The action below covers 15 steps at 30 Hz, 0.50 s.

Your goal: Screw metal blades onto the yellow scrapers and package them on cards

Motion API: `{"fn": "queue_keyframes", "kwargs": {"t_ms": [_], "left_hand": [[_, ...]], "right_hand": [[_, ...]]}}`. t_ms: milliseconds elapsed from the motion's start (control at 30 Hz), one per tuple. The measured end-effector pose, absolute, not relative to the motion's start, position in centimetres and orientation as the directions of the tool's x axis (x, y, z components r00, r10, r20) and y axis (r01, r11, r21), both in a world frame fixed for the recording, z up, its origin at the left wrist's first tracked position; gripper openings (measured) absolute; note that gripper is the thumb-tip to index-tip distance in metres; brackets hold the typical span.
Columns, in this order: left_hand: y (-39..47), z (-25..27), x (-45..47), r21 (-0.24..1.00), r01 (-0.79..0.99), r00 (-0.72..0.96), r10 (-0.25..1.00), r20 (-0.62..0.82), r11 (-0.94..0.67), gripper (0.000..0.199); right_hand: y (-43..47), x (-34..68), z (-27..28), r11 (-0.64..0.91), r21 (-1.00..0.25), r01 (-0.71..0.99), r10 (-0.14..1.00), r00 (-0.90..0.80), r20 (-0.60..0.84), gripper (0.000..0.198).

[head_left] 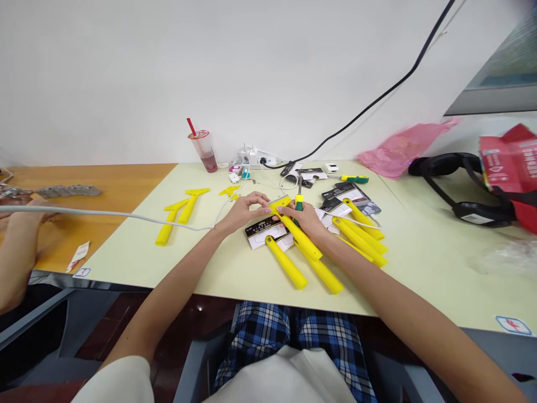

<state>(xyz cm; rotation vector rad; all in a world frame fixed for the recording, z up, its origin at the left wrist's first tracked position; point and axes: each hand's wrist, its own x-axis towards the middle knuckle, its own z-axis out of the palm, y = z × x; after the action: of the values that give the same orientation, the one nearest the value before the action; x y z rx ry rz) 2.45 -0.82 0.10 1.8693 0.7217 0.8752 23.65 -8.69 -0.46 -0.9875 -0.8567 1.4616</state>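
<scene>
My left hand [248, 211] pinches one end of the head of a yellow scraper [302, 237], whose handle slants down to the right. A metal-looking strip edges its head. My right hand [309, 219] is closed around a screwdriver [299, 200] with a yellow and green handle, its shaft pointing up. The thumb and fingers of that hand also press on the scraper's head. Beneath both hands lie black and white printed cards [260, 230]. More yellow handles, one nearer me [286, 263] and several to the right [361, 240], lie close by.
Two yellow scraper pieces [172, 221] lie at left. A drink cup [204, 151] leans near the wall beside a power strip [255, 157]. Another screwdriver [354, 179], a pink bag [403, 148] and a black headset [461, 190] sit rightward. A white cable crosses from a neighbour's arm [19, 252].
</scene>
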Motion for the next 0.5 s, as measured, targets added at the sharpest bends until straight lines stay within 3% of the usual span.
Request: {"fn": "queue_keyframes", "kwargs": {"t_ms": [367, 500], "left_hand": [[-0.6, -0.6, 2.8, 0.954, 0.033, 0.557, 0.798, 0.23, -0.298, 0.037], [1.3, -1.1, 1.6, 0.962, -0.006, 0.431, 0.867, 0.249, -0.273, 0.045]], "right_hand": [[-8.6, 23.6, -0.6, -0.111, -0.921, -0.374, 0.994, -0.028, -0.108, 0.066], [-8.6, 23.6, -0.6, -0.125, -0.908, -0.4, 0.992, -0.033, -0.122, 0.063]]}}
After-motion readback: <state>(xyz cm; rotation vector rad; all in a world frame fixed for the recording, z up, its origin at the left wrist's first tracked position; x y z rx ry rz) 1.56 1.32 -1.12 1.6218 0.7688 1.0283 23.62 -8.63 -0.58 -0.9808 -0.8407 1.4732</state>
